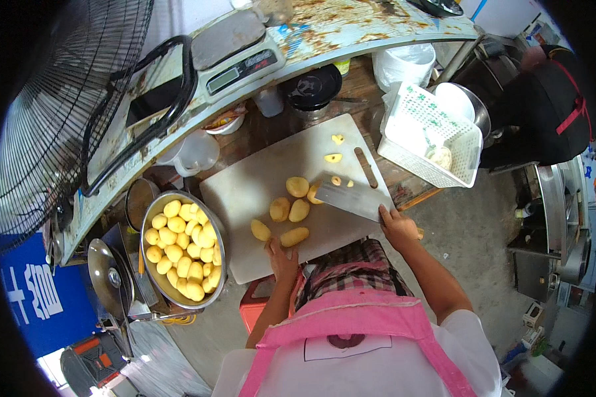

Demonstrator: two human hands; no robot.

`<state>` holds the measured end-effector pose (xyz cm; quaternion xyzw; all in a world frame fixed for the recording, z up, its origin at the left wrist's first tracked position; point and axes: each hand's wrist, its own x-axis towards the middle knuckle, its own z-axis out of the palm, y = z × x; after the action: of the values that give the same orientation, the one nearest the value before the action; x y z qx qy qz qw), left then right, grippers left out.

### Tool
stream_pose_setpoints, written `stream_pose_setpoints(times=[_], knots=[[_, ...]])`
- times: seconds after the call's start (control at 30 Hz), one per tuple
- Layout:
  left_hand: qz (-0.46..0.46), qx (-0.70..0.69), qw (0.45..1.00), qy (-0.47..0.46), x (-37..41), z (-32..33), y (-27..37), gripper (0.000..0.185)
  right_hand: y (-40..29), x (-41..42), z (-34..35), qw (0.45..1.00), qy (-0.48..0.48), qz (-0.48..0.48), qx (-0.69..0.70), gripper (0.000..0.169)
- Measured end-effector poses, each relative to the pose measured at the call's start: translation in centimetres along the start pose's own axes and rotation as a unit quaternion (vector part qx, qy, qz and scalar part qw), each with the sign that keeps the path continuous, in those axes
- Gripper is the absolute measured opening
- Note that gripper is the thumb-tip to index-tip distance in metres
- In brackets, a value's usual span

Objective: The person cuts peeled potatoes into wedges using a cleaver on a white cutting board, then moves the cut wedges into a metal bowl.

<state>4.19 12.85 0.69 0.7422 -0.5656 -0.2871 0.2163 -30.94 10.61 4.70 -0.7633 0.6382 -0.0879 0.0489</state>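
My right hand point(399, 229) grips a cleaver point(350, 199) by its handle, the broad blade lying flat-looking over the right part of a white plastic cutting board point(248, 173). One peeled potato point(315, 193) is partly covered by the blade. Several more peeled potatoes rest mid-board, among them a round one point(297, 187) and a browner one point(279, 209). At the board's near edge is my left hand point(283, 261), fingers apart, its tips close to an oblong potato point(294, 236) and a smaller potato point(260, 231); contact is unclear. Cut potato pieces point(333, 158) lie near the board's handle slot.
Left of the board stands a steel bowl point(222, 268) heaped with peeled potatoes point(183, 240). A white plastic basket point(427, 144) sits to the right. Beyond are a raised shelf point(328, 44), a digital scale point(238, 64) and a caged fan point(74, 99). Another person point(541, 109) is at the right.
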Motion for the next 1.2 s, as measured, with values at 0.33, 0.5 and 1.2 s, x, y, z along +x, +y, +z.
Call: stream_pose_setpoints(times=[0.33,0.5,1.2], knots=[[0.295,-0.019,0.955,-0.030,10.0,2.1,16.5,0.032,-0.2,4.9,-0.8,0.994,-0.020,-0.062,-0.091,0.043],[0.321,0.084,0.928,-0.171,17.2,9.5,18.2,0.024,-0.6,5.3,-2.0,0.994,-0.056,-0.035,-0.088,0.043],[0.202,0.179,0.963,0.020,1.3,-1.1,2.7,0.021,-1.2,-6.3,-5.9,0.964,-0.148,0.043,0.218,0.032]])
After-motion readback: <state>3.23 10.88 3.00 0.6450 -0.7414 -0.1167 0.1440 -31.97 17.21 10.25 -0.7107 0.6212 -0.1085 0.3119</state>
